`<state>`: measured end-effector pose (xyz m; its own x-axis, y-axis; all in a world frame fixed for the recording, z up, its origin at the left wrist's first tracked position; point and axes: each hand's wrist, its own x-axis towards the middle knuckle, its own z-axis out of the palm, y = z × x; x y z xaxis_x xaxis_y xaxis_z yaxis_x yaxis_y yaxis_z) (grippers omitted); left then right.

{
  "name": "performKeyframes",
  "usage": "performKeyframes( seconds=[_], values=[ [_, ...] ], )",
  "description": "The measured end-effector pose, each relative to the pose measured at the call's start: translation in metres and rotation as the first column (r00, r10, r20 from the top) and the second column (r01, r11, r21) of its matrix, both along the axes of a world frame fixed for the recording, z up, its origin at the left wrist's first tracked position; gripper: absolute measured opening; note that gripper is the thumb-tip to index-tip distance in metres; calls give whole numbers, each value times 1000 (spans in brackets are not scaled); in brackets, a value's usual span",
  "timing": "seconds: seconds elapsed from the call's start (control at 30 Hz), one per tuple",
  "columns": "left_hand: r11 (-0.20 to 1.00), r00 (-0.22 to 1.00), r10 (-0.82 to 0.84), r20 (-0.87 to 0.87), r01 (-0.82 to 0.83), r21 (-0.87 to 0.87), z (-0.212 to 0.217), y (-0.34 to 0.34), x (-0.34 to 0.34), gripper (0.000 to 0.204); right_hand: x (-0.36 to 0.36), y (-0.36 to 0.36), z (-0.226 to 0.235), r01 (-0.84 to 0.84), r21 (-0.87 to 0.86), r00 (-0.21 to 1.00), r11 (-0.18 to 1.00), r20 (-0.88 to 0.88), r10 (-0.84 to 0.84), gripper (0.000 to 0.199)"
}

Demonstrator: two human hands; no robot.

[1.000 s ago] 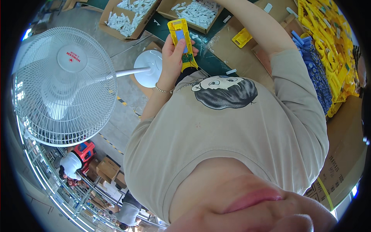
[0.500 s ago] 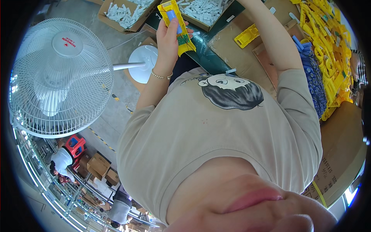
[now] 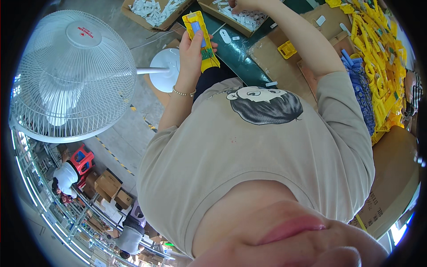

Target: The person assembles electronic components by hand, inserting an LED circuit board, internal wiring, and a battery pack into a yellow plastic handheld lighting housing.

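Workshop floor, white fan (image 3: 71,75) left of the hands. Left hand (image 3: 192,49) still grips the yellow case (image 3: 201,38); right hand (image 3: 242,5) has reached into the parts box (image 3: 249,18), grip unclear.

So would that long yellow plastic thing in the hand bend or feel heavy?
The long yellow plastic casing probably stays stiff: it juts straight past the left hand without drooping. Likely light, since one hand holds it upright. Its smooth plastic might be slightly slippery.
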<state>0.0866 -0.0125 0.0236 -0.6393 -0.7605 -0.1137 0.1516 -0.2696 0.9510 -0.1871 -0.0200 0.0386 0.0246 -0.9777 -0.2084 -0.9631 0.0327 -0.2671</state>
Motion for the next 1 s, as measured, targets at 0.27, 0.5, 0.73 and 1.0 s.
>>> performKeyframes(
  seconds=[0.27, 0.5, 0.73, 1.0],
  values=[
    [994, 995, -97, -30, 95, -58, 10, -1, -20, 29, -6, 37, 20, 152, -245, 961, 958, 262, -86, 18],
    [959, 980, -106, -169, 56, -278, 33, 10, -54, 31, 32, 90, 49, 670, -165, 226, 724, 974, 13, 8],
    [984, 961, -166, -219, 148, -97, 69, 27, -81, 33, 73, 121, 56, 872, -42, -64, 488, 978, 199, 9],
    [961, 900, -204, -385, 110, -253, 66, 33, -82, 30, 80, 158, 48, 782, -460, 372, 420, 886, 278, 13]
  ],
)
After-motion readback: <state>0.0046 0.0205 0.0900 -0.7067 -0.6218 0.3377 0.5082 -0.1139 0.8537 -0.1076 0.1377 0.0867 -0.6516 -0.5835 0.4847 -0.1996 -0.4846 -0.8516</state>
